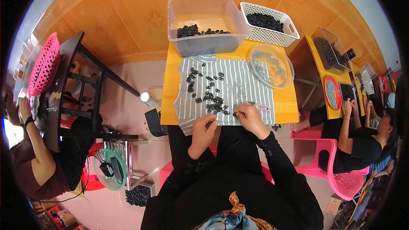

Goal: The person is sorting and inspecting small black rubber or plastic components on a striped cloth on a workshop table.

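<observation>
Small black plastic pieces lie in a pile and scattered on a grey-and-white striped cloth over the table. At the cloth's near edge, my right hand pinches one small black piece between thumb and fingertips. Just left of it, below the pile, my left hand is closed, thumb and forefinger tips close together. Whatever may be between them is too small to make out. A pink-handled tool, perhaps a cutter, lies beyond my right hand. Small grey bits are strewn mid-cloth.
Behind the cloth stand a clear plastic bin and a white perforated basket, both holding black pieces. A round clear tray of small grey bits sits at right on the yellow table. People work at tables on both sides.
</observation>
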Demonstrator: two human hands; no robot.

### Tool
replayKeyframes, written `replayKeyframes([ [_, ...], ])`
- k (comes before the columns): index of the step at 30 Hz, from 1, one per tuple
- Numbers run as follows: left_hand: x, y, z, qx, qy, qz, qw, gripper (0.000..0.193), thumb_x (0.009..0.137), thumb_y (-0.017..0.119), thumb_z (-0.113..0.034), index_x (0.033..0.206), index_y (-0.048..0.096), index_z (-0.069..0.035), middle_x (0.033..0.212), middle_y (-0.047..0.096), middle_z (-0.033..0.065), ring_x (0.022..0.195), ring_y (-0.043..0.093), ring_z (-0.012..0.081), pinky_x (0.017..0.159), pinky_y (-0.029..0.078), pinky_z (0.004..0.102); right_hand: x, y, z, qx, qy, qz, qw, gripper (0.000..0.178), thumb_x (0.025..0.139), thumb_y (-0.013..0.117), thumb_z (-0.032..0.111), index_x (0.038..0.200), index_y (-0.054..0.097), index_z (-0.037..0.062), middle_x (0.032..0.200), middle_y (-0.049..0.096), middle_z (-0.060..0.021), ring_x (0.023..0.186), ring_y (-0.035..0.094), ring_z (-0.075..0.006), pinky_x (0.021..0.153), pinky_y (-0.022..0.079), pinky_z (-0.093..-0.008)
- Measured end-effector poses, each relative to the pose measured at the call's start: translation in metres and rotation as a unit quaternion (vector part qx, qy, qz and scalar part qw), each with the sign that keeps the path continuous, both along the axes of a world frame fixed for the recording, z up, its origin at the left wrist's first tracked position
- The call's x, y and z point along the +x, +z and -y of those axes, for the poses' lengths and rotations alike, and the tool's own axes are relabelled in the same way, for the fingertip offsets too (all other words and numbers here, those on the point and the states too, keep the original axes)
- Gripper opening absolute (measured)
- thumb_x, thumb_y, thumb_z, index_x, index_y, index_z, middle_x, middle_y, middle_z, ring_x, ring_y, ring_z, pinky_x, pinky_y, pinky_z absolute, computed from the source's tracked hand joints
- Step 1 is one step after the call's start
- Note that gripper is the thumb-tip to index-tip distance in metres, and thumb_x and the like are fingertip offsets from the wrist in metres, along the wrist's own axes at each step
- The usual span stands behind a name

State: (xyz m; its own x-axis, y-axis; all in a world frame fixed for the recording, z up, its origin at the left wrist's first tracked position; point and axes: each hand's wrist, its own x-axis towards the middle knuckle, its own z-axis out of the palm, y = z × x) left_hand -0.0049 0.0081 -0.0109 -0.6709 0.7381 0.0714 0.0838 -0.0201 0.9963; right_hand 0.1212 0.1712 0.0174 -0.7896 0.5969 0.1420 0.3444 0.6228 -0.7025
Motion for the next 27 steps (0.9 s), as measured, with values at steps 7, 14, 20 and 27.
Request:
replayKeyframes([
  [7, 0.007, 0.006, -0.004, -0.019, -0.028, -0.006, 0.999, 0.019, 0.081, 0.064, -0.005, 0.098, 0.065, 0.004, 0.078, 0.061, 0.0079, 0.068, 0.059, 0.0121, 0.062, 0.046, 0.0253, -0.025, 0.009, 0.004, 0.107, -0.015, 0.017, 0.994, 0.013, 0.073, 0.065, 0.006, 0.086, 0.067, 0.0051, 0.077, 0.054, -0.0138, 0.076, 0.057, -0.034, 0.066, 0.045, -0.0422],
  [14, 0.0, -0.001, 0.008, -0.023, -0.011, -0.008, 1.0, 0.019, 0.086, 0.062, -0.003, 0.103, 0.064, 0.003, 0.08, 0.061, 0.0019, 0.069, 0.056, 0.0072, 0.061, 0.045, 0.0215, -0.037, -0.003, 0.014, 0.171, -0.002, 0.008, 0.985, 0.011, 0.07, 0.064, 0.0, 0.077, 0.056, 0.001, 0.078, 0.052, -0.0145, 0.076, 0.055, -0.034, 0.065, 0.044, -0.042],
  [20, 0.005, 0.019, -0.001, -0.012, -0.041, 0.219, 0.975, 0.017, 0.086, 0.063, -0.008, 0.099, 0.067, 0.002, 0.08, 0.064, 0.004, 0.065, 0.056, 0.0075, 0.06, 0.045, 0.0207, -0.008, 0.022, 0.031, -0.113, 0.042, -0.081, 0.989, 0.009, 0.077, 0.06, -0.002, 0.08, 0.051, -0.0003, 0.079, 0.05, -0.0142, 0.071, 0.053, -0.031, 0.061, 0.041, -0.0376],
  [27, 0.003, 0.004, -0.007, 0.051, -0.137, 0.291, 0.945, 0.015, 0.089, 0.059, -0.006, 0.099, 0.065, 0.004, 0.082, 0.067, 0.0073, 0.068, 0.06, 0.0104, 0.059, 0.047, 0.0222, 0.002, 0.029, 0.045, -0.135, 0.064, -0.15, 0.977, 0.007, 0.079, 0.058, -0.004, 0.082, 0.053, -0.0011, 0.077, 0.049, -0.0121, 0.071, 0.054, -0.0283, 0.061, 0.042, -0.0335],
])
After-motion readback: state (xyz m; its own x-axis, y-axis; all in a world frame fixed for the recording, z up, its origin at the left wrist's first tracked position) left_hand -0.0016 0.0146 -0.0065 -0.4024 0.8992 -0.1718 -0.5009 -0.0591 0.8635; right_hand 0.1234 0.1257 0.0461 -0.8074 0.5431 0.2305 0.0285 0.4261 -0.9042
